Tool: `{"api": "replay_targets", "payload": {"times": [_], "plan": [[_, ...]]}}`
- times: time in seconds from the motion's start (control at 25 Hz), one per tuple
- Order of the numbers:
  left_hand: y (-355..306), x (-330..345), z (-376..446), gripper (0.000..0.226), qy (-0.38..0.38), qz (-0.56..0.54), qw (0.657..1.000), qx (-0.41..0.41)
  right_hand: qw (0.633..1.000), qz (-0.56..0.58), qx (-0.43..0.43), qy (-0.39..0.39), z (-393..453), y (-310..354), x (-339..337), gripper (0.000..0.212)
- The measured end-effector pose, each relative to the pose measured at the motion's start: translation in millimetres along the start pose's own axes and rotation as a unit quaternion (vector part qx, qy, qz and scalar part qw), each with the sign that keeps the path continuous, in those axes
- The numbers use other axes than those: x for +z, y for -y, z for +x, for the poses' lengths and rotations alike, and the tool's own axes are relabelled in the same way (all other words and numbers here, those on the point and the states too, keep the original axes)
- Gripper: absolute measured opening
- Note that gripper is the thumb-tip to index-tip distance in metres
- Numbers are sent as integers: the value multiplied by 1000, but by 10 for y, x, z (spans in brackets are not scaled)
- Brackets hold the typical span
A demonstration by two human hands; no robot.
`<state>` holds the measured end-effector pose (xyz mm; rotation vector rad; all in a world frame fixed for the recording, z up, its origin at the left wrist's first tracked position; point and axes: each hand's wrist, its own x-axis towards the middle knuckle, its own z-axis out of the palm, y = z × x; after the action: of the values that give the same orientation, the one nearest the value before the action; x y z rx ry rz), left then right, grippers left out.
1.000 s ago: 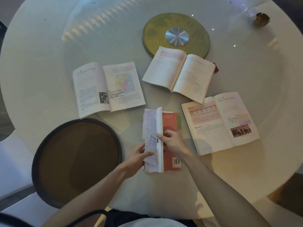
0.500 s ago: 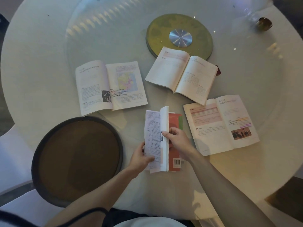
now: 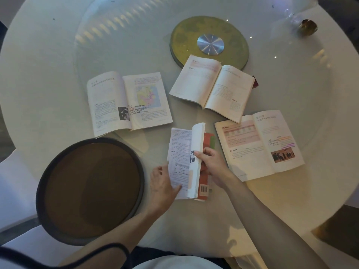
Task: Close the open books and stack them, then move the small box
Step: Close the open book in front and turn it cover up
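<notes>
A red-covered book (image 3: 186, 162) lies in front of me, half folded, its right block of pages standing upright. My right hand (image 3: 211, 166) grips that raised block at its edge. My left hand (image 3: 163, 185) rests on the lower left page, thumb on the paper. Three more books lie open flat: one with a map (image 3: 128, 101) at the left, one (image 3: 211, 86) at the centre back, one with a photo (image 3: 258, 144) at the right. A small dark red box (image 3: 255, 83) peeks out behind the centre book's right edge, mostly hidden.
A round white table (image 3: 48, 65) carries a glass turntable with a gold hub (image 3: 209, 41). A dark round tray (image 3: 91, 191) sits at the front left, close to my left arm. A small brass object (image 3: 308, 27) stands at the far right.
The raised pages of the red book have swung further left over the left page. My left hand slid down and left along the page edge; my right hand stayed on the raised block.
</notes>
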<state>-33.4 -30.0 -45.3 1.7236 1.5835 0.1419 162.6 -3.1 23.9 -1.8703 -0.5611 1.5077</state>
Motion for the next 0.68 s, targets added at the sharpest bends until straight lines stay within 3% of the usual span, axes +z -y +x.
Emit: {"api": "replay_targets", "payload": {"times": [0.12, 0.2, 0.36, 0.68], "plan": [[148, 66, -75, 116, 62, 174, 973, 140, 1000, -21, -12, -5, 7, 69, -27, 24], [244, 83, -95, 113, 92, 224, 955, 171, 999, -39, -25, -3, 15, 99, -35, 26], [266, -18, 7, 88, 74, 251, 942, 211, 998, -50, -26, 5, 19, 123, -59, 25], [193, -134, 123, 75, 121, 264, 931, 219, 998, -63, -27, 11, -6, 131, -64, 23]]}}
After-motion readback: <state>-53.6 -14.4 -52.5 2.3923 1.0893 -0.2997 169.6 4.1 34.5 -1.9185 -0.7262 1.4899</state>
